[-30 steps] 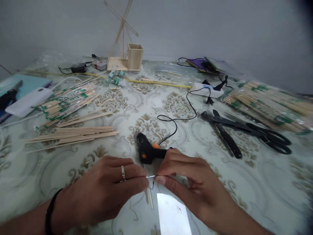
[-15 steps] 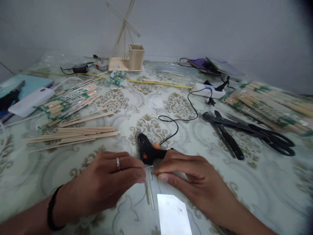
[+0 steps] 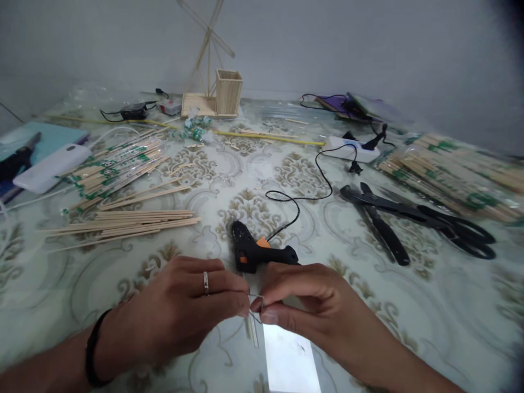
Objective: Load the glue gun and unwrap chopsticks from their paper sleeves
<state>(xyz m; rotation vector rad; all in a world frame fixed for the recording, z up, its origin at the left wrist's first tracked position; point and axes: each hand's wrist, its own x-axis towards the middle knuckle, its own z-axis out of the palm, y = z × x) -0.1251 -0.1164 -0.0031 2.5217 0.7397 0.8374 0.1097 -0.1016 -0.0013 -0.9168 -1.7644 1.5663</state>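
Observation:
A thin, greyish bent wire (image 3: 256,296) spans the small gap between my fingertips, its outline angular. My left hand (image 3: 180,305), with a ring and a dark wristband, pinches one side of it. On the other side, my right hand (image 3: 315,305) grips it between thumb and forefinger. Just beyond the hands a black hot glue gun (image 3: 266,255) with orange parts lies on its side. Beneath my fingers, a clear glue stick (image 3: 251,330) extends from the gun's rear toward me. The ends of the wire are partly hidden by my fingers.
Loose wooden sticks (image 3: 139,222) and bagged sticks (image 3: 118,164) lie left. Pliers (image 3: 380,229), black scissors (image 3: 434,218) and more bagged sticks (image 3: 454,174) are right. A power strip (image 3: 352,150) and a stick-built windmill model (image 3: 228,93) stand farther back. A white patch (image 3: 290,360) lies nearest me.
Both hands have shifted slightly toward me, off the glue gun's handle, which shows more now. The wire between the fingers has turned, and its bent shape is more visible.

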